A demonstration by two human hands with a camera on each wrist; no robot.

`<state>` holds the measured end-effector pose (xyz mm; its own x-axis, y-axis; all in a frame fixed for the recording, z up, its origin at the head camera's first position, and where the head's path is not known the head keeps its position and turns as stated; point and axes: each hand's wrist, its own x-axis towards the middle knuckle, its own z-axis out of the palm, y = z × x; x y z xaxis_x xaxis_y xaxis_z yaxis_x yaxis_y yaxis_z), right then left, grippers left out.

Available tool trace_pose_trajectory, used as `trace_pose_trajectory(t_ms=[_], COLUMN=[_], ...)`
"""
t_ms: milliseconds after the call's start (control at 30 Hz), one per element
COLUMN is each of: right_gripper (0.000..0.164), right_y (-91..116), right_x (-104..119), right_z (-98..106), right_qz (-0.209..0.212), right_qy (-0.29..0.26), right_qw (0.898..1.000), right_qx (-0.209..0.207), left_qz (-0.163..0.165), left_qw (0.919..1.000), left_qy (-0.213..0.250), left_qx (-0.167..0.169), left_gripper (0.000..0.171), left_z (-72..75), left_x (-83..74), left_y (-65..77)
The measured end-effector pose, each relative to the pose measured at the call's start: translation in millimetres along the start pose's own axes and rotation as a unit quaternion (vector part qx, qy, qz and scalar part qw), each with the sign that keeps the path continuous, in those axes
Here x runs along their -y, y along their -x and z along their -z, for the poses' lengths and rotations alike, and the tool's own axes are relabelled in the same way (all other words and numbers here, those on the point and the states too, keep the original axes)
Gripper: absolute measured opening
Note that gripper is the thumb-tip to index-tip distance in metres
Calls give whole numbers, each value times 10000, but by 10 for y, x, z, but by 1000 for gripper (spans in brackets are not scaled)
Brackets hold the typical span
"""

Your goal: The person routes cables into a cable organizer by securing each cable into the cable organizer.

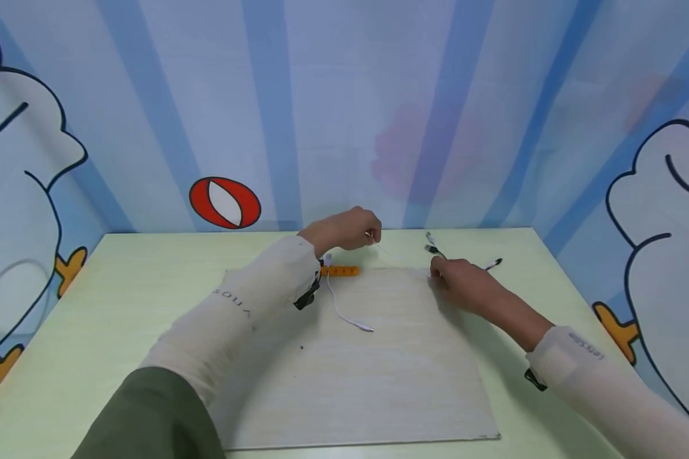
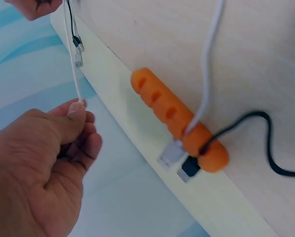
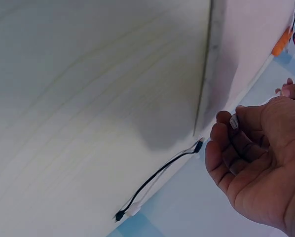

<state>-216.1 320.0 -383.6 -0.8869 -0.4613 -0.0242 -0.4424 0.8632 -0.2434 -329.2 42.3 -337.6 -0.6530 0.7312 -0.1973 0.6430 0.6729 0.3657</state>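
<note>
pinching white cable (image 2: 72,61) in left hand (image 2: 44,163), metal plug (image 3: 234,122) in right hand (image 3: 266,158), possibly risking a slip if pulled too taut.

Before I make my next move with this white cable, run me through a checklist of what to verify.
1. Left hand pinching the held white cable: ok.
2. Right hand pinching the other end: ok, a metal tip shows between thumb and finger.
3. Bare notches in the orange holder: ok, three show in the left wrist view.
4. Held cable in a notch: not ok, it is clear of the holder.
5. Fitted white cable and black cable firmly seated: cannot tell, though both cross the holder.
</note>
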Motion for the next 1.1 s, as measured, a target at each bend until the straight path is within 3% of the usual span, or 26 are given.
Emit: trace_pose_trajectory(t_ms=[267,500,733,1100], right_gripper=[10,7,7,6], right_y=[-33,-91,-119,-47], right_x=[275,541,807,1138], right_z=[-52,-151,-212,-248], right_qz=[342,499,744,1123], right_qy=[137,150,231,282], right_qw=[9993,9983,9965,9929], right_qx=[66,264,290,258], left_qz=[73,130,286,469], left_qw=[9996,9992,9994,9988], left_qy=[-48,-303,-50,-14], left_qx=[-278,-222,-187,-98], left_gripper=[23,21,25,25], left_z=[14,16,17,-49], left_x=[125,214,279,211], left_y=[155,266,344,281])
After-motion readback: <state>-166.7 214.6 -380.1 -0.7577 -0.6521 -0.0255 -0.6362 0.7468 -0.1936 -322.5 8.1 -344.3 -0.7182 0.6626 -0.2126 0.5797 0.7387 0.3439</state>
